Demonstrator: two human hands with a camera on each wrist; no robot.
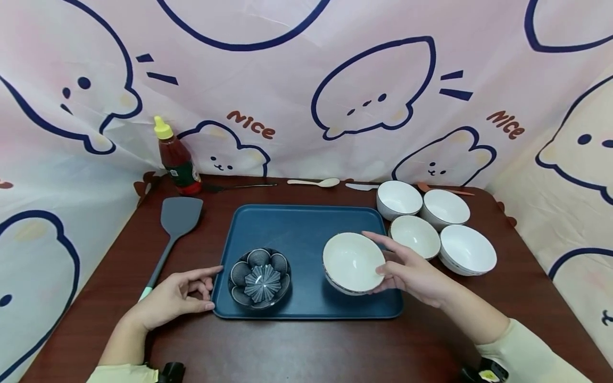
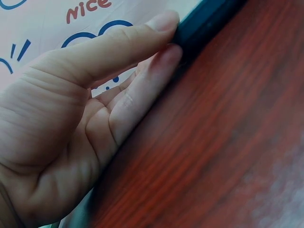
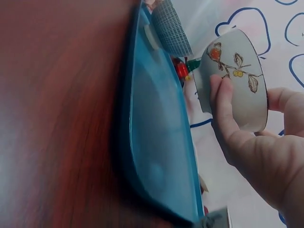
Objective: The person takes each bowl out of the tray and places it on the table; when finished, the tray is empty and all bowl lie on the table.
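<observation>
Your right hand [image 1: 412,271] pinches the floral-patterned bowl [image 1: 351,260]; slipping, it could strike the tray [image 1: 297,226] below those fingers. Your left hand [image 1: 177,292] touches relaxed.

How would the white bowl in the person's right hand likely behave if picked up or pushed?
The white bowl looks rigid and ceramic, so it would probably keep its shape but might chip if dropped. Its glossy inside hints at a slippery surface. Its foot is narrower than its rim, so a push high up could tip it.

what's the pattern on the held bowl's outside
The bowl has a brown leafy twig with orange and yellow accents; clearest in right wrist view.
</observation>
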